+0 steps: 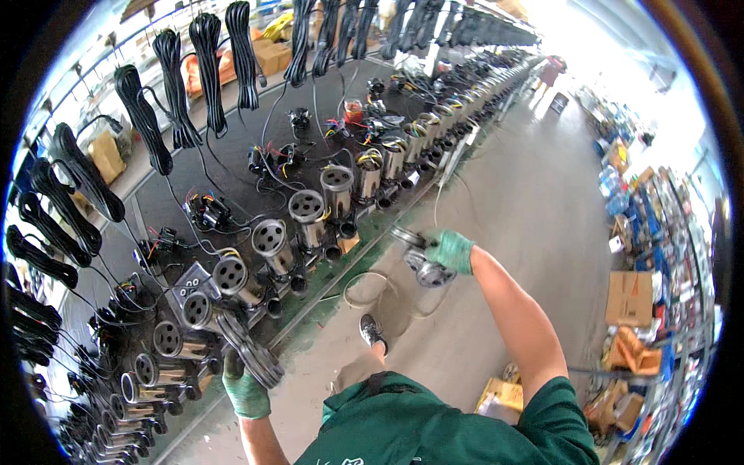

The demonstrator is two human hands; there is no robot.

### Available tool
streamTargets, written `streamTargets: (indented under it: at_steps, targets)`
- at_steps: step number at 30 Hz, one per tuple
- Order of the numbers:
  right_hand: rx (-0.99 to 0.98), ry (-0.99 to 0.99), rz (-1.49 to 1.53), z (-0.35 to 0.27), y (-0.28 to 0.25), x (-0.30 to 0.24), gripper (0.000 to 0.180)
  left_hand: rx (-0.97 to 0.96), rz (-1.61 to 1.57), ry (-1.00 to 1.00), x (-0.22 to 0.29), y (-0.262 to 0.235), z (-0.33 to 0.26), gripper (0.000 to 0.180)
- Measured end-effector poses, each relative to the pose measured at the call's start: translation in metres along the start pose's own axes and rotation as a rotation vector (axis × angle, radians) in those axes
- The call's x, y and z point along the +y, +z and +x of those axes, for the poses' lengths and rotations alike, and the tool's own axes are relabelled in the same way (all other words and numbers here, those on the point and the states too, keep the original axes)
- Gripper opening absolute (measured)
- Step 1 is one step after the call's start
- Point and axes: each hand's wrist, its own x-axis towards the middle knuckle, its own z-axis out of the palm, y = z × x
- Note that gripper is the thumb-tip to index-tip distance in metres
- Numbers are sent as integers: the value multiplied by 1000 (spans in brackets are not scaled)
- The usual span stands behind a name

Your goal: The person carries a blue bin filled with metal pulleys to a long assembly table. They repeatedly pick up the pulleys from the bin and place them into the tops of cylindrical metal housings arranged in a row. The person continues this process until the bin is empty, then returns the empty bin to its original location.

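Note:
My left hand (246, 393), in a green glove, is closed on a stack of black round caps (254, 353) beside the bench's near edge. Out over the floor, my right hand (452, 252), also gloved in green, grips several black round caps (432, 273). Close to the left hand stands a row of shiny metal cylinders (312, 232). Several have black caps with round holes on top, such as this fitted cap (270, 237). Farther along, other cylinders (368, 174) are uncapped, with coloured wires showing at their tops.
Bundled black cables (205, 74) hang above the dark bench (225, 170), their leads running to small wired parts (208, 211). Shelves with boxes and a cardboard carton (629, 297) line the right. A person (552, 71) is far down the aisle. A yellow box (502, 397) sits behind my right arm.

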Motion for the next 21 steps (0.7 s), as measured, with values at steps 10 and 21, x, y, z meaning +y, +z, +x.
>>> streamTargets:
  at_steps: [10, 21]
  targets:
    - [-153, -142, -356, 234, -94, -70, 39, 278, 73, 70, -22, 128, 56, 37]
    - [-481, -94, -380, 323, -132, 8, 56, 651, 125, 202, -66, 217, 39, 37]
